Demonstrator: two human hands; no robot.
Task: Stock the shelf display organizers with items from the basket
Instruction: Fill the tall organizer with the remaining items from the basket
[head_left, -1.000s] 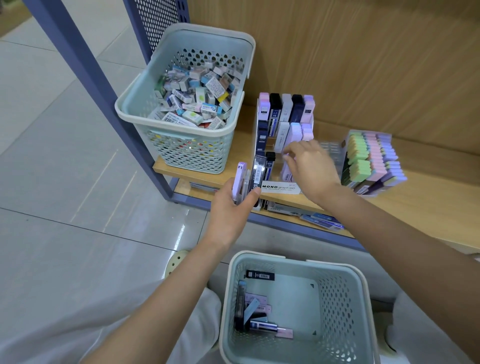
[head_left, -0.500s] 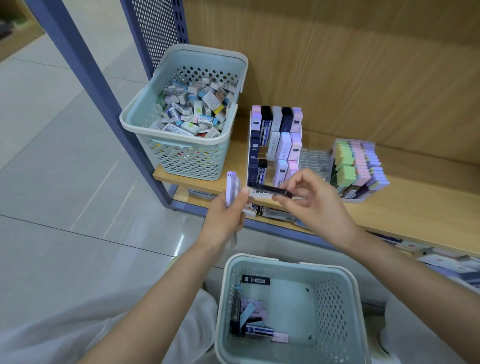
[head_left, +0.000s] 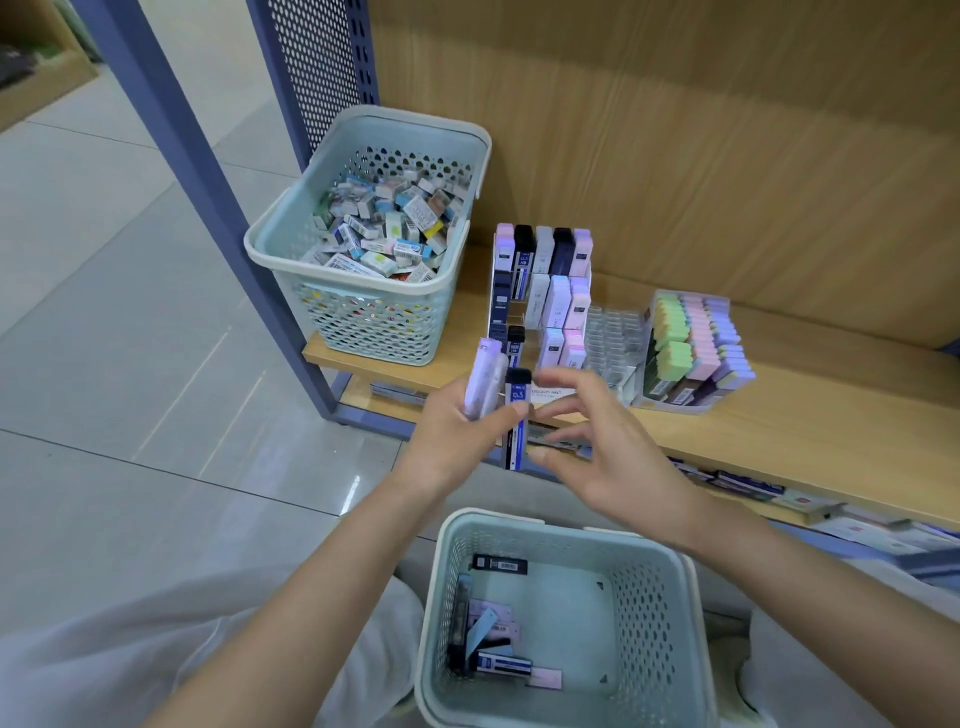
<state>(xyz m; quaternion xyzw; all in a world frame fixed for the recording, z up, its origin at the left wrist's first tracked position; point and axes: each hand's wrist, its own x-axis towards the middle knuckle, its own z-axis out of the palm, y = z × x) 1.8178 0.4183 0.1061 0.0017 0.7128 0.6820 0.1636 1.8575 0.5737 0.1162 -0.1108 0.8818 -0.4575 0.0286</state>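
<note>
My left hand (head_left: 454, 434) is shut on a few lilac lead cases (head_left: 485, 376) and one black-and-blue lead case (head_left: 517, 415), which stands upright under my thumb. Just right of that case is my right hand (head_left: 597, 447), its fingers spread and holding nothing. Behind my hands, on the wooden shelf (head_left: 779, 431), stands the tiered display organizer (head_left: 543, 291), partly filled with black, white and lilac lead cases. Below my hands sits the pale green basket (head_left: 649, 623) with several lead cases lying on its floor.
A second pale green basket (head_left: 260, 249), heaped with small erasers, stands at the shelf's left end. A clear ridged organizer (head_left: 613, 332) and a tray of pastel erasers (head_left: 696, 353) stand to the right. A blue upright post (head_left: 208, 208) borders the tiled floor.
My right hand came back from the organizer to my left hand. The black-and-blue case, held flat between both hands half a second ago, now stands upright in my left hand, and my right fingers have spread.
</note>
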